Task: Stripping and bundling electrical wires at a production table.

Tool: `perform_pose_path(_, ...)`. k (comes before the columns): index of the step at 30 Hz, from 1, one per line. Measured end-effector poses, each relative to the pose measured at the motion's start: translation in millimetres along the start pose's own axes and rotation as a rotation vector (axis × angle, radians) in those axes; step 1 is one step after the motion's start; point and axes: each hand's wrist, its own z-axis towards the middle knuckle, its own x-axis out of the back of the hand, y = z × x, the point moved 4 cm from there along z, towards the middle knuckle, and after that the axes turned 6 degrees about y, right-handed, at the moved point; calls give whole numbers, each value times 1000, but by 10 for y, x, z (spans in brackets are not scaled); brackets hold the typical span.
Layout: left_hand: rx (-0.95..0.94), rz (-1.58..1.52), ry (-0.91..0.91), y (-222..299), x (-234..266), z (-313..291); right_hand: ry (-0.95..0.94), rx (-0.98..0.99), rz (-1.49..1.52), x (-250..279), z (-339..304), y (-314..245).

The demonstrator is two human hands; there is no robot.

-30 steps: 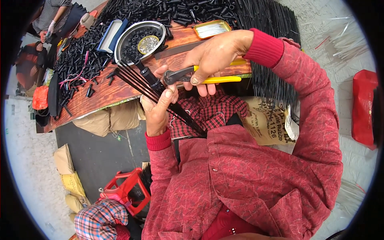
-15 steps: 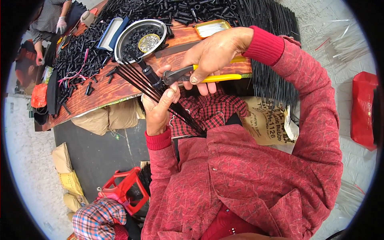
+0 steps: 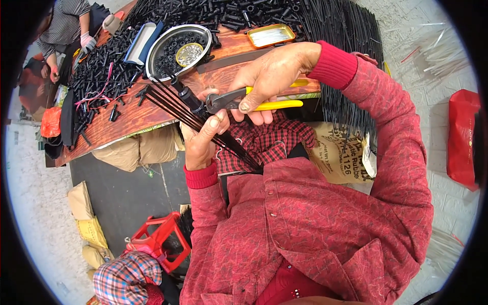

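My left hand is closed round a bundle of thin black umbrella ribs with a black tubular hub among their upper ends. The ribs slant down toward my lap. In my right hand are end-cutting pliers with yellow handles, gripped between thumb and fingers. The dark jaws lie against the hub's lower end, next to my left thumb and fingertips. What sits between the jaws is too small to make out.
Black plastic tubes are heaped on the wooden table. An oval metal tray holds black rings and a yellow dish. A yellow tin is at the back, long black ribs at right. A co-worker's gloved hand shows far left.
The pliers and my right hand have dropped slightly, and the handles sit a little closer together. My left hand keeps its grip on the umbrella ribs. The co-worker's hands have shifted.
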Motion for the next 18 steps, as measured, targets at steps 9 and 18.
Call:
perform_pose_path(9,-5,6,7,-7,31,-7,-1,-4,38,-19,21,21)
perform_pose_path(18,32,-18,-17,-15,113,-5,61,203,168,-124,183,179)
